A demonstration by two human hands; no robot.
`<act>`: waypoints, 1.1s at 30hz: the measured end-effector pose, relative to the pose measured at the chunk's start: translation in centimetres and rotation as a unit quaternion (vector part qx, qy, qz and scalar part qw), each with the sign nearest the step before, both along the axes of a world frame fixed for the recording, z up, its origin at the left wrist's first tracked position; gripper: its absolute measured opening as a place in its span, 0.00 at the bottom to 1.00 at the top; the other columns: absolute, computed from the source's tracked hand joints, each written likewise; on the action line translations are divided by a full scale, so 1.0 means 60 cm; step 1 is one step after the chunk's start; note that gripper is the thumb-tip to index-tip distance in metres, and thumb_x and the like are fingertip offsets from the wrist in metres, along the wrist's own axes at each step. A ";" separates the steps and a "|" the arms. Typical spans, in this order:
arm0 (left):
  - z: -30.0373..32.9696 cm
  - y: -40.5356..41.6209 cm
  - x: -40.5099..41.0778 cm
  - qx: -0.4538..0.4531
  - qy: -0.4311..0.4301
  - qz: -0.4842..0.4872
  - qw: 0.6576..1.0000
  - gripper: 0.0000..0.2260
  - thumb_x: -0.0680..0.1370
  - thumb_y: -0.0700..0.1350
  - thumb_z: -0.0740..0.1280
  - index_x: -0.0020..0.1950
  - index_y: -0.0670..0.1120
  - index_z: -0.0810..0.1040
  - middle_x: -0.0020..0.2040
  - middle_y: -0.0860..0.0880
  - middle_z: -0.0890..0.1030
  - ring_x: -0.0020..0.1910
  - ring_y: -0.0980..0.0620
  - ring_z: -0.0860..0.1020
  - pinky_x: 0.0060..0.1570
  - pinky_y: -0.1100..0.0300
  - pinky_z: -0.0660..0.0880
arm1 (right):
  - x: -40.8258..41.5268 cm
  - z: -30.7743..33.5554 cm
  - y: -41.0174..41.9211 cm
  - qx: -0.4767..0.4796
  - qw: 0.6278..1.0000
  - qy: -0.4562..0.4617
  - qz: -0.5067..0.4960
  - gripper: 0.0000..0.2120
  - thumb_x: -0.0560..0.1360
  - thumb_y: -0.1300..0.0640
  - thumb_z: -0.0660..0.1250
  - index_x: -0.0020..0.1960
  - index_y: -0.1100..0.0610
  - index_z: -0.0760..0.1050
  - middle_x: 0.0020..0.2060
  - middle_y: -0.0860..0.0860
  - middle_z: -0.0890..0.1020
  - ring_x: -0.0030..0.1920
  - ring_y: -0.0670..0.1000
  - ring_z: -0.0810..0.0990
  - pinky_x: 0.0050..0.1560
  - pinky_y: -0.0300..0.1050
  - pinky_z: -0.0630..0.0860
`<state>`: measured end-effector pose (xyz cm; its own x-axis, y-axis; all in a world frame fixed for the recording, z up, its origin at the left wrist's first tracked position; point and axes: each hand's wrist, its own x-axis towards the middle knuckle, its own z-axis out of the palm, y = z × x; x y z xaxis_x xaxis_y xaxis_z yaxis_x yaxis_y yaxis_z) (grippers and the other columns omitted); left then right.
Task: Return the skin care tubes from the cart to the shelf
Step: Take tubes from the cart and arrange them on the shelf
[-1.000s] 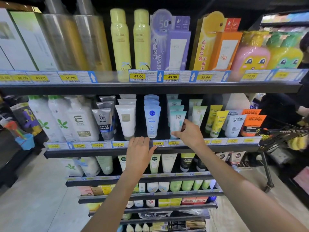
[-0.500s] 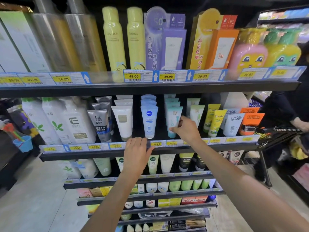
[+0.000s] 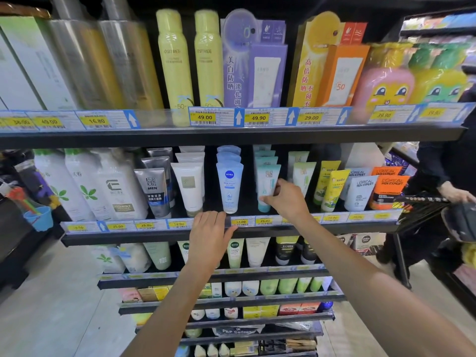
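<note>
Two bare forearms rise from 6 o'clock toward the shelf (image 3: 231,231). The left hand (image 3: 209,235) lies flat, fingers together and holding nothing, on the shelf's front edge, covering part of the price rail. At 1 o'clock from it, the right hand (image 3: 288,199) is clamped by thumb and fingertips on the lower part of a teal-capped tube (image 3: 268,181), which stands cap-down at the head of its row. At 9 o'clock of that tube stands a blue Nivea tube (image 3: 229,186). Farther off, at 3 o'clock, another person's hand (image 3: 457,193) rests on a black cart (image 3: 422,204).
</note>
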<state>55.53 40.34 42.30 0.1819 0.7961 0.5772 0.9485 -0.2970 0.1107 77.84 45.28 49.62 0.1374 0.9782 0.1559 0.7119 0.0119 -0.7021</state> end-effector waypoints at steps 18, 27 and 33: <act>0.031 -0.025 -0.010 -0.043 -0.022 -0.016 0.999 0.18 0.78 0.53 0.72 0.61 0.42 0.79 0.55 0.43 0.82 0.59 0.41 0.79 0.60 0.47 0.78 | 0.005 0.010 -0.129 0.035 0.988 -0.151 -0.007 0.27 0.82 0.41 0.63 0.75 0.55 0.69 0.67 0.54 0.80 0.59 0.56 0.83 0.54 0.52 0.81; 0.030 -0.211 -0.105 -0.120 -0.032 0.114 0.986 0.31 0.82 0.63 0.49 0.71 0.43 0.73 0.64 0.45 0.78 0.65 0.42 0.75 0.65 0.48 0.74 | -0.100 0.011 -0.243 0.067 0.955 -0.214 0.195 0.29 0.84 0.42 0.59 0.81 0.53 0.62 0.78 0.51 0.69 0.77 0.52 0.68 0.75 0.48 0.65; -0.004 -0.407 -0.201 -0.156 -0.035 0.240 0.957 0.27 0.82 0.60 0.53 0.69 0.42 0.76 0.60 0.45 0.81 0.61 0.42 0.78 0.61 0.48 0.76 | -0.209 -0.021 -0.321 0.053 0.920 -0.217 0.321 0.31 0.84 0.41 0.57 0.83 0.52 0.57 0.82 0.50 0.61 0.81 0.50 0.59 0.79 0.46 0.55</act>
